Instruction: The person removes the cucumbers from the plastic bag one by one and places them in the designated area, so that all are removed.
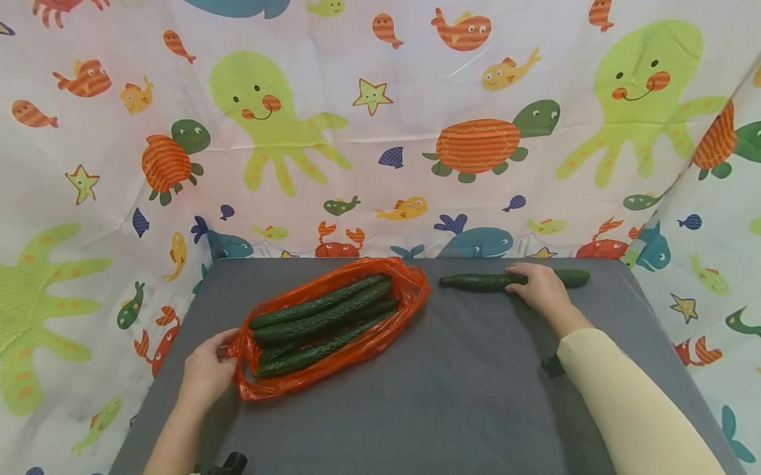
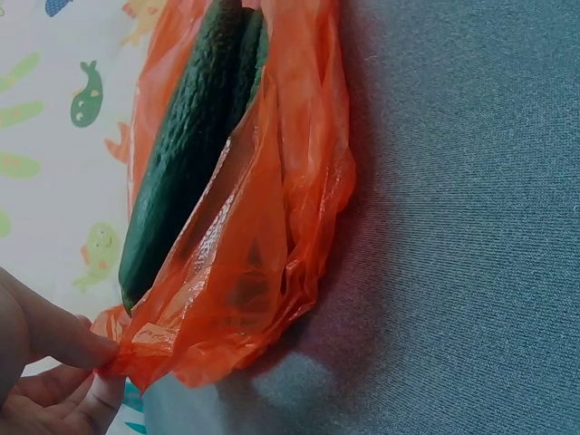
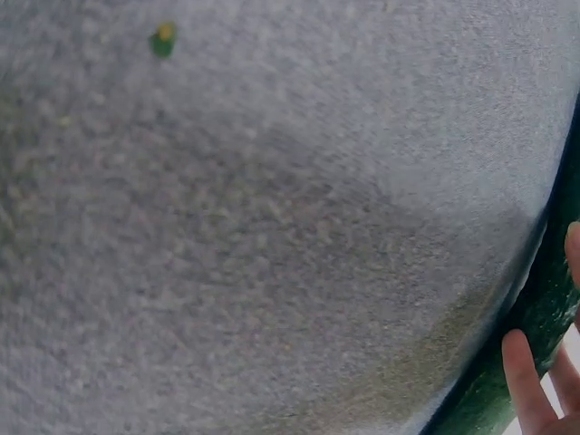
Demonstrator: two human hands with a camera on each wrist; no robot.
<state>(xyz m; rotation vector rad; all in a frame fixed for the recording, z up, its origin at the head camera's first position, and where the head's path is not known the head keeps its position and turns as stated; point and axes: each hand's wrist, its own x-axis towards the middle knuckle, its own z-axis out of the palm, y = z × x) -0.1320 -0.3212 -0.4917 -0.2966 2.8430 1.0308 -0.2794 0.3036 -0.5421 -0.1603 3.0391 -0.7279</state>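
Observation:
An orange-red plastic bag (image 1: 377, 345) lies at the left of the table, its mouth spread wide around several long green cucumbers (image 1: 333, 315). My left hand (image 1: 206, 373) pinches the bag's left edge; in the left wrist view, thumb and fingers squeeze the thin film (image 2: 136, 349) beside a cucumber's end (image 2: 168, 204). At the far right, a single cucumber (image 1: 475, 282) lies crosswise, outside the bag. My right hand (image 1: 544, 291) grips it right of its middle. The right wrist view catches only part of this cucumber (image 3: 548, 304), with fingertips (image 3: 517, 349) along it.
A grey cloth (image 1: 418, 424) covers the table. White curtains (image 1: 373, 114) printed with sea animals close off the back and both sides. Black straps (image 1: 225, 471) show at the wrists, below cream sleeves (image 1: 633, 404).

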